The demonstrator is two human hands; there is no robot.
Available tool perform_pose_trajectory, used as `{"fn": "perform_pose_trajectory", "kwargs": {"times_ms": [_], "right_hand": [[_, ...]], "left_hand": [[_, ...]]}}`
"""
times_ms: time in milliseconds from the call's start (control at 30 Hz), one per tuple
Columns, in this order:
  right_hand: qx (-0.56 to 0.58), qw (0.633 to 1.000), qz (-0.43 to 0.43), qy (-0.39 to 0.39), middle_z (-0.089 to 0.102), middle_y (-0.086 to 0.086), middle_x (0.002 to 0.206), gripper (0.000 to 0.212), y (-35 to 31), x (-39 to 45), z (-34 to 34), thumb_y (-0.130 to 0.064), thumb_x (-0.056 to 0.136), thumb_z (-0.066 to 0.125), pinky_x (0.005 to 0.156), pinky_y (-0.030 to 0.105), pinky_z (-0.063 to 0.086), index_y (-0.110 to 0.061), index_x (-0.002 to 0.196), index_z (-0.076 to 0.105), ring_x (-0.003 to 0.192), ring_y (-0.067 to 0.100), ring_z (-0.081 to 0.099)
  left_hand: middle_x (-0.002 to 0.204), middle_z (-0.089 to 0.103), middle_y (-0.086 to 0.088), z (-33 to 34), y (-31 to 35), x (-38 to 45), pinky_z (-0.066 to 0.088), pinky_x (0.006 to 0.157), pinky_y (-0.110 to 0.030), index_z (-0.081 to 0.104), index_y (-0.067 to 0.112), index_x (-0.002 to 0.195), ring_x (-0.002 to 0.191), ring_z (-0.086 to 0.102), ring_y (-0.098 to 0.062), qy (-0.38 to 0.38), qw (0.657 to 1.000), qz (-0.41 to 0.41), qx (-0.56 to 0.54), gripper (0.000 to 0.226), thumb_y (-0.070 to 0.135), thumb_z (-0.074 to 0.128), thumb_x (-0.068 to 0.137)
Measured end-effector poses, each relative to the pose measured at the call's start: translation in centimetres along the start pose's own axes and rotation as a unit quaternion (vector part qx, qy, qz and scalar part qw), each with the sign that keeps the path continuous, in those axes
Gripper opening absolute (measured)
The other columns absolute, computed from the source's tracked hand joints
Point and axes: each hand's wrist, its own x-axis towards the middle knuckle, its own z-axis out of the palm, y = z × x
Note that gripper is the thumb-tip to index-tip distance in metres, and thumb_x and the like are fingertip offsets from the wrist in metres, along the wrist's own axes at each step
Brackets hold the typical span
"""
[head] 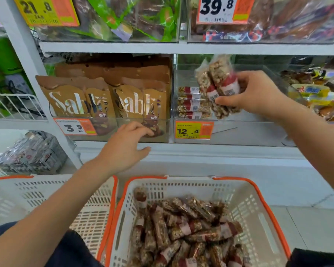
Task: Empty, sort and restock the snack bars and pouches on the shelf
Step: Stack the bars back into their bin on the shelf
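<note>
Right hand (pixel 252 93) grips a bunch of snack bars (pixel 218 83) inside the clear bin (pixel 239 130), just beside a small stack of bars (pixel 191 102). Left hand (pixel 124 147) hovers with relaxed fingers before the brown pouches (pixel 104 99). Below both hands, a basket (pixel 258 209) holds more bars.

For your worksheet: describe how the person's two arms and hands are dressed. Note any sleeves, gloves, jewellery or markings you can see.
Both forearms are bare, and the left hand and right hand wear no gloves. No rings, watch or markings show. A dark garment, fuzzy in texture, shows at the bottom edge; whether it is a sleeve is unclear.
</note>
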Motion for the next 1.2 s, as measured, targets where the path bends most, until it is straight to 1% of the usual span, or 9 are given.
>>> {"fn": "perform_pose_trajectory", "kwargs": {"times_ms": [100, 167, 267, 400, 600, 733, 800, 1033, 1200], "right_hand": [[-0.217, 0.973, -0.044, -0.063, 0.068, 0.008, 0.094, 0.039, 0.5, 4.0, 1.3, -0.023, 0.070, 0.082, 0.069, 0.032, 0.051, -0.010, 0.103, 0.065, 0.079, 0.022, 0.062], [-0.294, 0.947, -0.048, -0.118, 0.066, 0.010, 0.093, 0.036, 1.3, 6.0, 3.2, -0.022, 0.070, 0.081, 0.060, 0.028, 0.042, -0.009, 0.097, 0.062, 0.074, 0.023, 0.055], [-0.351, 0.919, -0.051, -0.174, 0.063, 0.009, 0.099, 0.043, 2.8, 8.0, 6.1, -0.024, 0.072, 0.080, 0.067, 0.027, 0.038, -0.009, 0.108, 0.062, 0.082, 0.024, 0.052], [-0.348, 0.912, -0.078, -0.202, 0.062, 0.008, 0.118, 0.047, 3.9, 9.1, 8.9, -0.025, 0.080, 0.073, 0.084, 0.027, 0.042, -0.015, 0.124, 0.058, 0.104, 0.027, 0.057], [-0.296, 0.928, -0.040, -0.222, 0.062, 0.001, 0.121, 0.040, 5.0, 9.6, 10.0, -0.021, 0.082, 0.070, 0.086, 0.021, 0.037, -0.021, 0.121, 0.061, 0.109, 0.023, 0.056], [-0.334, 0.918, -0.019, -0.212, 0.059, -0.007, 0.125, 0.042, 5.4, 9.7, 10.3, -0.032, 0.083, 0.067, 0.108, 0.048, 0.030, -0.031, 0.123, 0.055, 0.122, 0.024, 0.048], [-0.350, 0.915, -0.017, -0.199, 0.057, -0.007, 0.127, 0.047, 5.5, 9.8, 10.0, -0.036, 0.082, 0.069, 0.107, 0.053, 0.026, -0.032, 0.125, 0.051, 0.124, 0.024, 0.047], [-0.323, 0.934, -0.036, -0.151, 0.058, 0.005, 0.121, 0.057, 6.5, 10.3, 10.6, -0.030, 0.071, 0.080, 0.095, 0.046, 0.045, -0.024, 0.119, 0.050, 0.114, 0.029, 0.049], [-0.298, 0.941, -0.047, -0.153, 0.058, 0.005, 0.119, 0.058, 7.1, 10.5, 10.5, -0.029, 0.070, 0.081, 0.092, 0.044, 0.048, -0.027, 0.120, 0.051, 0.111, 0.028, 0.051]], "left_hand": [[0.126, 0.045, 0.003, 0.5, -0.1, 1.3, 0.040, 0.097, -0.041, 0.054, 0.026, 0.124, 0.121, 0.040, -0.022, 0.006, 1.000, -0.012, 0.028, 0.036, 0.031, 0.061, 0.089], [0.122, 0.048, 0.005, 0.8, 0.4, 2.0, 0.043, 0.092, -0.039, 0.056, 0.027, 0.120, 0.117, 0.044, -0.019, 0.019, 0.999, 0.014, 0.037, 0.030, 0.029, 0.058, 0.090], [0.118, 0.049, 0.009, 1.2, 0.6, 2.9, 0.043, 0.086, -0.034, 0.056, 0.029, 0.117, 0.112, 0.046, -0.015, 0.018, 0.997, 0.045, 0.064, 0.026, 0.029, 0.054, 0.092], [0.122, 0.047, 0.010, 1.3, 0.5, 3.5, 0.040, 0.089, -0.034, 0.054, 0.030, 0.122, 0.114, 0.044, -0.015, 0.017, 0.997, 0.049, 0.059, 0.029, 0.032, 0.050, 0.094], [0.119, 0.049, 0.010, 1.9, 0.7, 4.6, 0.036, 0.092, -0.030, 0.053, 0.030, 0.120, 0.116, 0.044, -0.013, 0.023, 0.995, 0.070, 0.068, 0.026, 0.031, 0.046, 0.095], [0.119, 0.050, 0.011, 2.3, 1.0, 4.8, 0.036, 0.093, -0.030, 0.053, 0.031, 0.118, 0.115, 0.044, -0.012, 0.025, 0.995, 0.074, 0.070, 0.024, 0.029, 0.045, 0.095], [0.119, 0.050, 0.011, 2.4, 1.1, 4.7, 0.036, 0.094, -0.030, 0.054, 0.031, 0.117, 0.115, 0.044, -0.012, 0.025, 0.995, 0.075, 0.067, 0.024, 0.028, 0.044, 0.095], [0.116, 0.051, 0.011, 2.8, 1.8, 4.3, 0.035, 0.092, -0.030, 0.054, 0.030, 0.113, 0.112, 0.045, -0.013, 0.019, 0.994, 0.086, 0.068, 0.021, 0.027, 0.045, 0.094], [0.119, 0.049, 0.011, 3.2, 1.6, 4.2, 0.036, 0.092, -0.030, 0.052, 0.030, 0.117, 0.115, 0.043, -0.013, 0.013, 0.992, 0.092, 0.080, 0.023, 0.029, 0.044, 0.095]]}}
